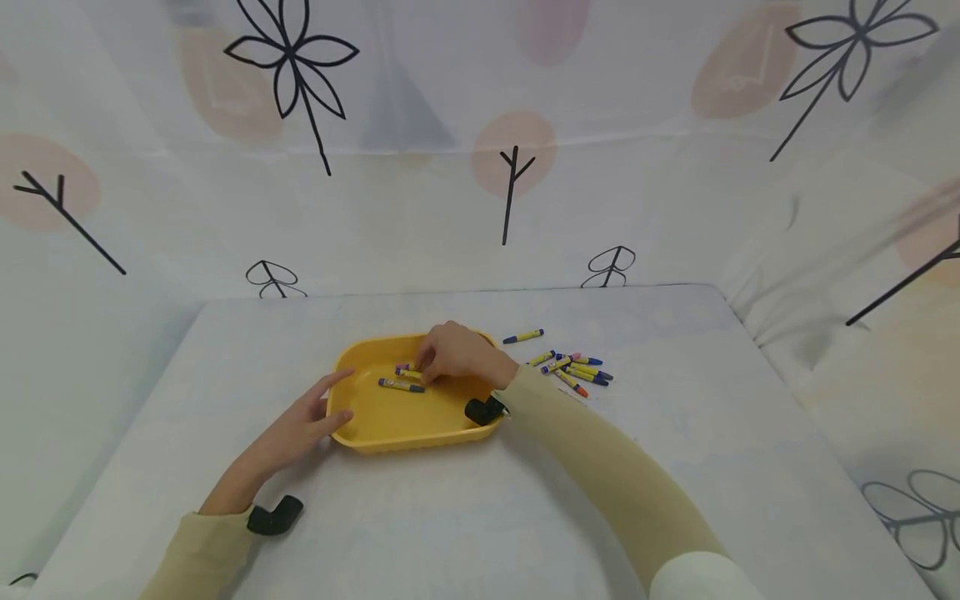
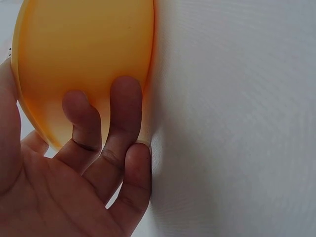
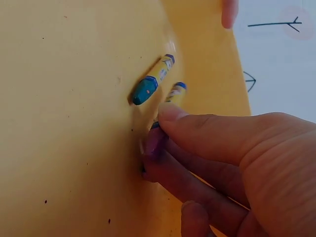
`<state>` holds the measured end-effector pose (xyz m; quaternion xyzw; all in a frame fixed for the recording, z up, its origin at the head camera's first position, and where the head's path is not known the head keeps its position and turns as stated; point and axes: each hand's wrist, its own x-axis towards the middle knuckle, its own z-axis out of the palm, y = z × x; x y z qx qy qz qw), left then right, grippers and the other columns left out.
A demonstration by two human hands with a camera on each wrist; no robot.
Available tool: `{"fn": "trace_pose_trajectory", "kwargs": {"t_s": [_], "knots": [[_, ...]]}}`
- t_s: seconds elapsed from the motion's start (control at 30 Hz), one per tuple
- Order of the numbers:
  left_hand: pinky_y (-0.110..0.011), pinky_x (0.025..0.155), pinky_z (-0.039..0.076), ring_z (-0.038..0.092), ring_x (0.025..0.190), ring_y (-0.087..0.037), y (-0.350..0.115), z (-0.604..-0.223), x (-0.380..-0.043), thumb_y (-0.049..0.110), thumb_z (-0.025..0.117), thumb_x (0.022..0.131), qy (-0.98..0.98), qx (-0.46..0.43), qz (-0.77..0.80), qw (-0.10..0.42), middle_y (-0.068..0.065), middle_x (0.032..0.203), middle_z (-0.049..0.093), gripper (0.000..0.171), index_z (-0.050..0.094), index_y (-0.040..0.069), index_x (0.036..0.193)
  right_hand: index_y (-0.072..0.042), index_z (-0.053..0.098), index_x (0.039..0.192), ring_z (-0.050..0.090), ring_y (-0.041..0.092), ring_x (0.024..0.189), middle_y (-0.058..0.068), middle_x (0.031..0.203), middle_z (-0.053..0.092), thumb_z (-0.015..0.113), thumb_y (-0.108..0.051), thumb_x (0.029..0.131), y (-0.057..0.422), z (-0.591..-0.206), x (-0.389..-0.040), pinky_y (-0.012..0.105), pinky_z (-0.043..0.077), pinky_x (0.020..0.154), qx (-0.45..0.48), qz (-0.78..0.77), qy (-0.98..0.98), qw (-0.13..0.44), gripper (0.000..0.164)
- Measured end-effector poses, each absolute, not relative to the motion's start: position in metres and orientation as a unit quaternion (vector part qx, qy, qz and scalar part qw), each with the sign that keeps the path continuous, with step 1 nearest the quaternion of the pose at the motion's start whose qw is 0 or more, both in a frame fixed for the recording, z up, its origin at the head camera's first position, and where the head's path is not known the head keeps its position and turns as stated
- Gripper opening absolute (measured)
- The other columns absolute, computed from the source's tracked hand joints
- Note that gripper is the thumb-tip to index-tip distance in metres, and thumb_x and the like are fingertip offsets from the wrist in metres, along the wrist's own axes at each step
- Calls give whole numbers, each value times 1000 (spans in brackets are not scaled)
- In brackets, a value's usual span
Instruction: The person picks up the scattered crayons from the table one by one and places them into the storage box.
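Note:
A yellow tray (image 1: 412, 429) sits on the table with a few crayons in it. My left hand (image 1: 300, 427) grips its left end, thumb and a finger over the rim. In the left wrist view, other fingers (image 2: 126, 106) press against the outer wall. Inside the tray, my right hand (image 1: 456, 352) pinches a purple crayon (image 3: 176, 91) in a yellow wrapper between thumb and fingers, low over the tray floor. Beside it lies a teal-green crayon (image 3: 153, 79), also seen in the head view. Part of the purple crayon is hidden by my thumb.
A loose pile of several crayons (image 1: 576, 371) lies on the table right of the tray, beside my right forearm. One blue-tipped crayon (image 1: 523, 337) lies apart, farther back. Patterned cloth (image 1: 420, 217) hangs behind the table (image 1: 420, 525) and at its sides.

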<state>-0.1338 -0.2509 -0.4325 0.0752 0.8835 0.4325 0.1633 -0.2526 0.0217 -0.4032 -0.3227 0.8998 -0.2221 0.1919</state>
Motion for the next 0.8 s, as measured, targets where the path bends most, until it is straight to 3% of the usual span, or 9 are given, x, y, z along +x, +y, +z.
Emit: {"fn": "trace_pose_trajectory", "kwargs": {"t_s": [0.2,0.47,0.67,0.8], "knots": [[-38,73,41,55,83,-23,-250,-431,-133,35,61,100,888,74,423,161,-13,107,57,68,25,23,157,-14,78,102,65,3,75,-9,85,72,81,-21,85,21,-403,-253,22,49,74,-320,-232,898,191,19],[-38,76,42,56,86,-23,-250,-431,-132,35,61,100,887,69,425,166,-14,115,57,68,25,23,157,-12,77,110,63,7,89,-10,95,70,77,-19,88,36,-392,-252,24,49,83,-313,-293,882,194,23],[-39,76,41,56,85,-23,-251,-431,-133,32,60,100,888,76,422,163,-13,110,58,67,25,22,157,-8,75,116,65,8,97,-6,103,72,74,-20,91,73,-372,-252,28,51,87,-299,-358,865,187,27],[-39,77,41,56,86,-23,-250,-430,-133,31,61,100,888,75,423,165,-14,111,59,67,25,21,157,-8,73,118,67,16,100,-3,107,72,73,-21,93,114,-363,-252,36,52,89,-258,-409,859,171,29]]}}
